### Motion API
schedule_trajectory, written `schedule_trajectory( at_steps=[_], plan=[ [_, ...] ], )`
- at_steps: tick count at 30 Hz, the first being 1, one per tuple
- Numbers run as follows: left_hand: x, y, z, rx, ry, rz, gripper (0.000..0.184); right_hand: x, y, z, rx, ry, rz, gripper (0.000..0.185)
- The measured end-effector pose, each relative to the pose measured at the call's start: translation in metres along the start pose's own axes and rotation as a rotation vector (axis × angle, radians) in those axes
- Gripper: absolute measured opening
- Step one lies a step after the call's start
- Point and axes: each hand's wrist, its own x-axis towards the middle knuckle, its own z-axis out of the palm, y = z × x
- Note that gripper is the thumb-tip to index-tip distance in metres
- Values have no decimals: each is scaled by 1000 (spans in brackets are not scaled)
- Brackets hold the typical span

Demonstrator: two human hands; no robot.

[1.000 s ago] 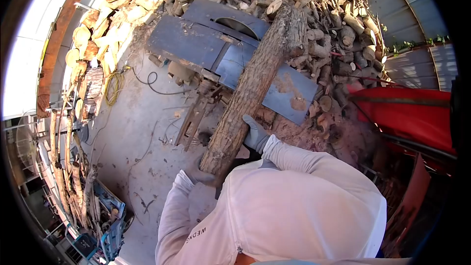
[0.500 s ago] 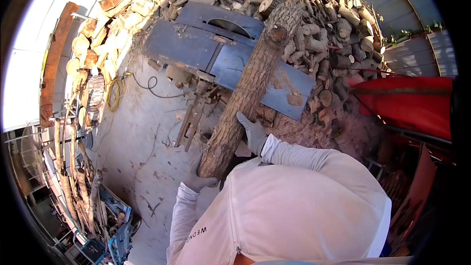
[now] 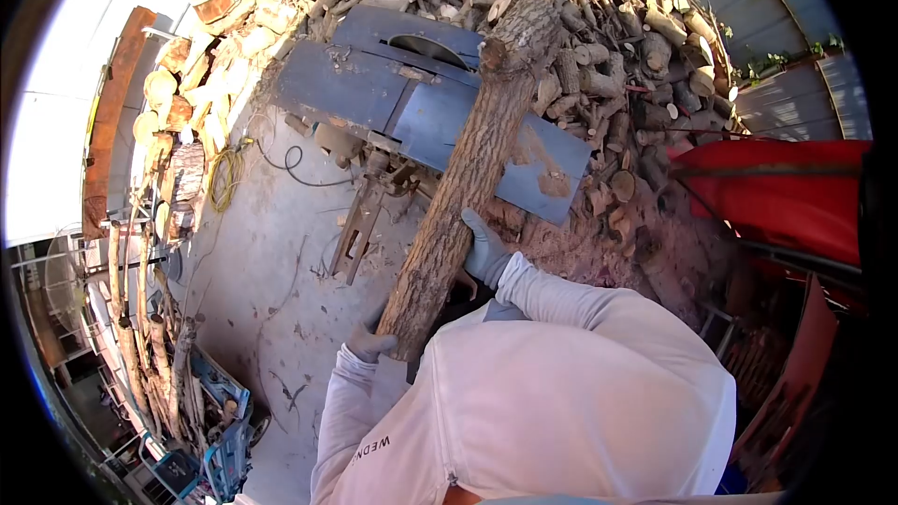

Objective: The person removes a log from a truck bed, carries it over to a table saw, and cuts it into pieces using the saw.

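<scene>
A long, thick log (image 3: 456,185) with rough bark and a knot near its far end slants across a metal saw table (image 3: 346,89). Its near end hangs toward my body, beyond the table edge. My gloved left hand (image 3: 371,340) grips that near end from the left, its fingers partly hidden below. Against the log's right side, about midway along, my gloved right hand (image 3: 485,248) holds on with the thumb up along the bark and the other fingers out of sight underneath. A circular saw blade (image 3: 427,45) stands up through the table, left of the log's far end.
Piled firewood (image 3: 599,75) lies behind and right of the table. Split logs (image 3: 173,112) are stacked at left near a yellow cable coil (image 3: 224,178). Long branches (image 3: 154,346) stand in a blue-framed cart (image 3: 224,454). A red machine body (image 3: 772,182) is at right.
The log has shifted and rolled a little to the left; its knot now sits further left, nearer the blade. Both hands have stayed on it.
</scene>
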Motion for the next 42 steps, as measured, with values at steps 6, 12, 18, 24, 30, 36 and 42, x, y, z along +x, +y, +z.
schedule_trajectory(
  at_steps=[6,12,18,24,30,36,42],
  plan=[
    [-4,-84,-18,-458,346,113,95,3,20,-7,-187,280,-288,55],
    [-18,-135,29,-440,419,356,112,23,27,-23,-481,537,-543,51],
    [-1,-132,18,-364,463,302,113,4,10,-11,-587,454,-356,75],
    [7,-131,-3,-369,404,297,99,10,-7,-49,-842,-9,-488,56],
    [1,-132,-7,-365,403,323,91,8,-20,-37,-283,86,61,57],
    [4,-115,8,-403,412,284,79,14,-20,-28,-410,192,119,57],
    [2,-117,-3,-363,415,290,80,30,-22,-40,-509,204,67,66]
  ],
)
